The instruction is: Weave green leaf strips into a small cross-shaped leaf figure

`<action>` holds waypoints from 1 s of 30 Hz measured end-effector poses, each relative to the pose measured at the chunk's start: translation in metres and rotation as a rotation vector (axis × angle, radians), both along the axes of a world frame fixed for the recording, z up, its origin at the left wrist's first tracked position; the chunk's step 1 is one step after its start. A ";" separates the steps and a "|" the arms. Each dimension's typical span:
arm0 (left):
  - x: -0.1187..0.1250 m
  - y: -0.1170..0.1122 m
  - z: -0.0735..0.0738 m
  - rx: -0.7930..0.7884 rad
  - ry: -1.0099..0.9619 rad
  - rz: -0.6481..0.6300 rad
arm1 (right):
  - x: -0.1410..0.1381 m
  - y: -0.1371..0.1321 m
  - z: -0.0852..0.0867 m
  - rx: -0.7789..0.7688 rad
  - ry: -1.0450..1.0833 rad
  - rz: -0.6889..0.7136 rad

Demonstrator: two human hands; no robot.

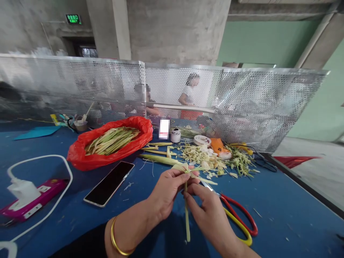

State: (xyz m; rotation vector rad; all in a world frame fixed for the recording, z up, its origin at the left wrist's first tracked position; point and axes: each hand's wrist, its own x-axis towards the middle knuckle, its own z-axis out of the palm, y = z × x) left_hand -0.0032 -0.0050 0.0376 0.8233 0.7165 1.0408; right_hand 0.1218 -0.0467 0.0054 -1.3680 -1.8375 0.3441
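Near the middle of the table my left hand [172,182] pinches a small piece woven from pale green leaf strips [187,172], with strip ends sticking out to several sides. Close below it, my right hand [205,204] has thumb and fingers closed on one strip [187,225] of that piece, which hangs down toward me. Partly hidden behind the right hand lie scissors [239,215] with one red and one yellow handle. Past the hands, a longer green leaf [161,159] rests on the blue table [150,233].
A red plastic bag [76,159] holds many leaf strips. Left are a black phone [109,184] and a magenta power strip [40,197] with a white cable. Beyond are leaf scraps [204,157], a tape roll [202,140] and a small jar [175,135]. A perforated metal screen [172,82] stands behind; people sit beyond.
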 end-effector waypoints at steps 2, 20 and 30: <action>-0.002 0.001 0.004 0.052 0.028 0.014 | 0.005 -0.001 0.007 0.131 -0.041 -0.046; 0.001 0.001 0.001 0.179 0.323 0.146 | 0.025 0.011 0.022 -0.033 0.046 0.024; -0.004 0.005 0.004 0.284 0.385 0.071 | 0.032 0.008 0.034 0.146 -0.145 -0.006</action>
